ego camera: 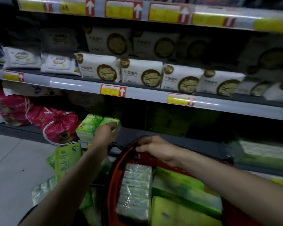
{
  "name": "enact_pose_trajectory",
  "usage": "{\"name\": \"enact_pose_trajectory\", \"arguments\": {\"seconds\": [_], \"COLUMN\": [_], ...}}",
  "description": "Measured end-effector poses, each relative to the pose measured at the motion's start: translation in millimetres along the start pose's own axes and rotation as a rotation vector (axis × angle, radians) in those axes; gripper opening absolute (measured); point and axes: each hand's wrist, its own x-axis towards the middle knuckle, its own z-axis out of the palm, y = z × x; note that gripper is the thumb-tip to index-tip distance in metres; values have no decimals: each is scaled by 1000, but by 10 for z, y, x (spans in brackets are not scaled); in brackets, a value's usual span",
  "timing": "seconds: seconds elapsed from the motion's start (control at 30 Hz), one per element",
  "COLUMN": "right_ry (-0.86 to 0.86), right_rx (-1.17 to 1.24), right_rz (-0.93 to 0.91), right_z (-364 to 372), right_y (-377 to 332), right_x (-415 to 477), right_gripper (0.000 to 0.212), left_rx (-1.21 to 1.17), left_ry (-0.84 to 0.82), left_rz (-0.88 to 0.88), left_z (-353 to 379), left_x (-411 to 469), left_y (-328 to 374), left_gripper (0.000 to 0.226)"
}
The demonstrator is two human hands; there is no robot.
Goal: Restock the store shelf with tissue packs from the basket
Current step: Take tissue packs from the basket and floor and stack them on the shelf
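My left hand [104, 132] reaches to the bottom shelf [137, 132] and grips a green tissue pack [109, 120], which rests beside another green pack [88, 126]. My right hand [155, 148] lies on the far rim of the red basket [112, 185], fingers curled over its dark handle. Inside the basket lie a clear-wrapped white tissue pack [136, 191] and green tissue packs [185, 193]. More green packs [67, 160] lie on the floor left of the basket.
Pink drawstring bags [55, 124] fill the bottom shelf at left. White packs with a round brown logo [137, 74] line the middle shelf, with price tags on the rail. A green-and-white pack [265, 154] sits at the right. Grey floor tiles [10, 160] lie at the left.
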Motion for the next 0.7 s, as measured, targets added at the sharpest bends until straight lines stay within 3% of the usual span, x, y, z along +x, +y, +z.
{"name": "enact_pose_trajectory", "arguments": {"seconds": [0.17,0.27,0.33,0.43,0.5,0.7], "right_ry": [-49,-48,0,60,100,135], "right_rx": [-118,-119,-128,-302,-257,-458], "right_rz": [97,201,221,148,130,161], "right_z": [-597,-840,-913,-994,-1060,-1237], "right_y": [777,1197,1397,1593,1631,1946], "right_x": [-787,-1093,-1210,-1188,-1170,-1199], "right_gripper": [27,17,20,34,37,43], "left_rx": [394,706,943,1268,1388,1360], "left_ry": [-301,-591,-694,-656,-643,-593], "left_rz": [83,252,370,522,514,554], "left_z": [524,731,818,863,870,961], "left_x": [-676,-1060,-1221,-1247,-1186,-1049], "left_y": [-123,-342,-519,-757,-836,-874], "left_gripper": [21,18,17,41,49,24]}}
